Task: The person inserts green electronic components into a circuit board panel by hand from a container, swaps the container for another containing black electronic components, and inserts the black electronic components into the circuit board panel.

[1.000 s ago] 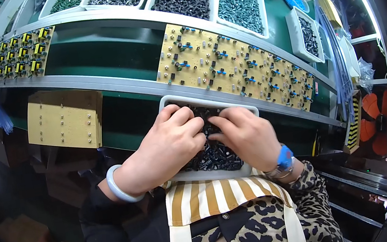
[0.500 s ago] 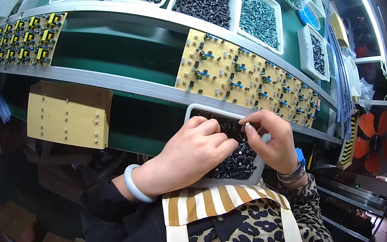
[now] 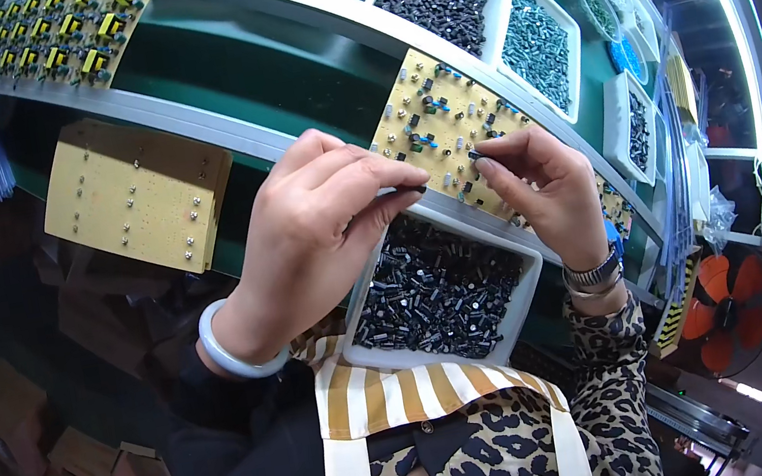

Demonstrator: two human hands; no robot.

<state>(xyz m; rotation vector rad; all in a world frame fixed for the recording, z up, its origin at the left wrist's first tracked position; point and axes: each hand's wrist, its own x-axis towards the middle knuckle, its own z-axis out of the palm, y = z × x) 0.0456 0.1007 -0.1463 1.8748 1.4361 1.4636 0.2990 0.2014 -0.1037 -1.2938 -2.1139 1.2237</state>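
Note:
My left hand (image 3: 322, 212) hovers over the far left rim of a white tray (image 3: 537, 288), thumb and forefinger pinched on a small black capacitor (image 3: 421, 189). To its right, my right hand (image 3: 554, 196) also pinches a small dark capacitor (image 3: 476, 155) at its fingertips. Both hands are in front of a tan circuit board panel (image 3: 413, 93), whose near part they partly cover. Loose black capacitors (image 3: 440, 293) with shiny ends fill the white tray at my waist. The panel carries several rows of small black, blue and silver parts and rests along a metal rail.
A metal rail (image 3: 183, 120) crosses the green bench. At left lie a stack of tan boards (image 3: 131, 203) and a panel with yellow transformers (image 3: 56, 40). Beyond the rail stand bins of black parts (image 3: 433, 0) and green parts (image 3: 534, 39). An orange fan (image 3: 727, 313) is at right.
Both hands have risen out of the tray toward the board panel, each with a small part in its fingertips. The tray's contents now show more fully. The whole view has shifted slightly.

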